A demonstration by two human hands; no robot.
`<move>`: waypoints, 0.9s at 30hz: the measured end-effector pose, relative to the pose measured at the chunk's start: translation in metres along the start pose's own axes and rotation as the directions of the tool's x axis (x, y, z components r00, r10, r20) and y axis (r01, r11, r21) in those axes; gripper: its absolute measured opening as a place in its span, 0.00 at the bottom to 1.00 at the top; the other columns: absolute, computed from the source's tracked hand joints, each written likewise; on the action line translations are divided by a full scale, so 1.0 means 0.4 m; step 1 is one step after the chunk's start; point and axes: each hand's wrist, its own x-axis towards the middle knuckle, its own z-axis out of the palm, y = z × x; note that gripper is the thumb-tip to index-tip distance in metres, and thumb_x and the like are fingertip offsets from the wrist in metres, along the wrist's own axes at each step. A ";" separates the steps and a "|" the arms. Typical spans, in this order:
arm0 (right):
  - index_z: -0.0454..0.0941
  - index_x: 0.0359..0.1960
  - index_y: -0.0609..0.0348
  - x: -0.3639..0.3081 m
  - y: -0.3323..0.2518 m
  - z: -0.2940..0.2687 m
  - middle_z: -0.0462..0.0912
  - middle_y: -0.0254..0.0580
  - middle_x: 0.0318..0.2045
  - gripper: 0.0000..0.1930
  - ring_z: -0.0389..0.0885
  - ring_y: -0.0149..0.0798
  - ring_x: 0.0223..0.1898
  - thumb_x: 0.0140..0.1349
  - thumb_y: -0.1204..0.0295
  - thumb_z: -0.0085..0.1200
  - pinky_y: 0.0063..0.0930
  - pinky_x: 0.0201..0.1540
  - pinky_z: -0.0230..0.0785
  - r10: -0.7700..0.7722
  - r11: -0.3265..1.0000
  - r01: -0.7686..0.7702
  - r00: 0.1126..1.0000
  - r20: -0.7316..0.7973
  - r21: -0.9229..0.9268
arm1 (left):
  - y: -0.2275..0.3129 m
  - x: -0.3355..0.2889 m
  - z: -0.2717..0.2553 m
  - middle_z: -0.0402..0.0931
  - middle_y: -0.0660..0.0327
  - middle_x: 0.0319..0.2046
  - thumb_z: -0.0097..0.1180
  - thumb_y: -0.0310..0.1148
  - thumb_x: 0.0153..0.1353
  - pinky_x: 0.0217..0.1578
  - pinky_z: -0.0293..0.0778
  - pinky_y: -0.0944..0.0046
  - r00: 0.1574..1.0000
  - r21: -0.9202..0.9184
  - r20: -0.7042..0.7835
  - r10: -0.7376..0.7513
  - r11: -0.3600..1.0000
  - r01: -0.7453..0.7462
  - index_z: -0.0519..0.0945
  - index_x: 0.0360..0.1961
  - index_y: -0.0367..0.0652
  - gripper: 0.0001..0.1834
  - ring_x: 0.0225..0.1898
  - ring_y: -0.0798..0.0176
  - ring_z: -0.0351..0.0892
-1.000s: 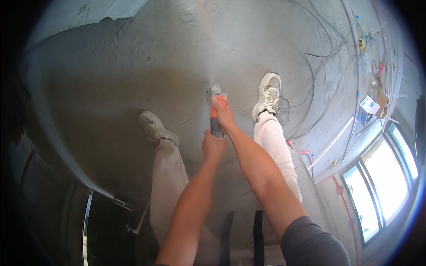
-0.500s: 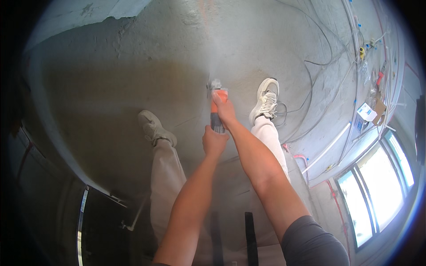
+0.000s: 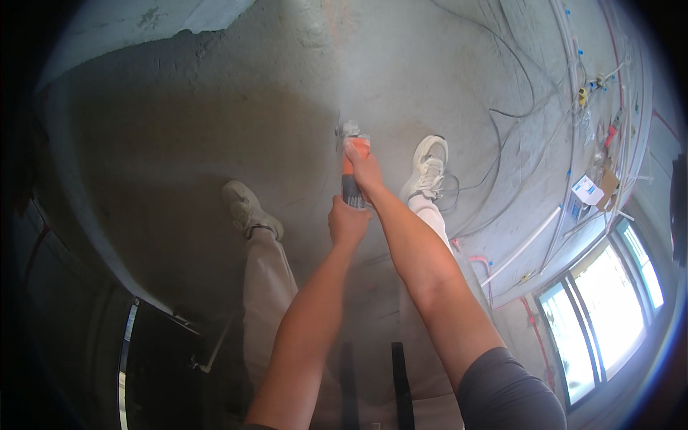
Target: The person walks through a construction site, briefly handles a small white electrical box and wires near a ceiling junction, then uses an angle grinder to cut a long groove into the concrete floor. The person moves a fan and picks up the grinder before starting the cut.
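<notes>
An orange and black angle grinder (image 3: 354,159) points away from me, low over the grey concrete floor (image 3: 287,154). My right hand (image 3: 364,169) wraps the orange front of its body, close behind the metal head. Farther back, my left hand (image 3: 348,222) grips the dark rear end. The disc shows edge-on at the left of the head, and haze blurs where it meets the floor. Pale dust hangs ahead of the tool and spreads over the floor to the left. My feet, in light sneakers (image 3: 430,166), stand on both sides of it.
A dark cable (image 3: 494,154) loops over the floor beyond my right foot. White conduits (image 3: 522,244), a small opened box (image 3: 588,190) and a red-handled tool (image 3: 611,135) lie along the right side. A window (image 3: 602,315) is at the lower right, a broken slab edge (image 3: 143,43) at the upper left.
The grinder sits almost where it was, still in both hands. The view has shifted slightly, and the haze over the floor to the left looks a little different.
</notes>
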 end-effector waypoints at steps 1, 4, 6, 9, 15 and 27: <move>0.79 0.54 0.68 0.006 0.000 0.000 0.85 0.48 0.44 0.33 0.84 0.38 0.41 0.66 0.46 0.61 0.35 0.43 0.77 -0.004 1.000 0.003 1.000 -0.016 -0.024 | 0.004 0.002 0.000 0.86 0.44 0.39 0.80 0.41 0.40 0.44 0.80 0.50 1.000 -0.003 -0.001 0.001 1.000 -0.001 0.77 0.45 0.33 0.35 0.41 0.45 0.88; 0.79 0.53 0.70 0.020 -0.005 0.004 0.85 0.49 0.44 0.34 0.84 0.38 0.41 0.66 0.45 0.62 0.34 0.43 0.77 0.004 1.000 -0.004 1.000 -0.019 -0.009 | 0.014 0.009 -0.001 0.86 0.43 0.40 0.80 0.41 0.40 0.44 0.80 0.50 1.000 -0.002 0.006 -0.007 1.000 0.007 0.77 0.45 0.32 0.35 0.42 0.44 0.88; 0.78 0.53 0.71 0.025 -0.012 0.007 0.85 0.49 0.43 0.34 0.84 0.39 0.41 0.66 0.46 0.62 0.35 0.43 0.77 -0.002 1.000 0.001 0.999 -0.036 -0.018 | 0.018 0.014 -0.002 0.85 0.43 0.40 0.80 0.41 0.40 0.44 0.80 0.50 1.000 0.003 0.008 -0.008 1.000 0.008 0.77 0.45 0.32 0.35 0.42 0.44 0.88; 0.78 0.53 0.71 0.028 -0.024 0.005 0.84 0.49 0.42 0.34 0.85 0.39 0.40 0.66 0.46 0.62 0.35 0.42 0.78 0.016 1.000 -0.016 1.000 -0.007 0.016 | 0.025 0.020 0.001 0.85 0.43 0.40 0.80 0.40 0.40 0.44 0.80 0.50 1.000 0.008 -0.004 0.002 1.000 -0.002 0.77 0.45 0.33 0.34 0.42 0.44 0.87; 0.79 0.55 0.77 0.040 -0.073 0.001 0.85 0.62 0.50 0.39 0.85 0.49 0.51 0.64 0.44 0.61 0.41 0.55 0.74 0.009 1.000 -0.009 1.000 0.014 0.013 | 0.068 0.030 -0.010 0.86 0.44 0.41 0.80 0.41 0.40 0.44 0.80 0.50 1.000 -0.029 0.002 0.004 1.000 -0.004 0.77 0.46 0.33 0.35 0.43 0.44 0.87; 0.81 0.52 0.70 0.021 -0.173 -0.020 0.85 0.46 0.42 0.32 0.83 0.37 0.42 0.68 0.46 0.59 0.36 0.46 0.75 -0.065 0.997 0.067 0.997 0.046 -0.040 | 0.148 0.039 -0.010 0.85 0.43 0.42 0.78 0.39 0.42 0.45 0.80 0.49 0.999 -0.024 0.023 -0.023 0.999 0.023 0.76 0.44 0.33 0.32 0.45 0.42 0.87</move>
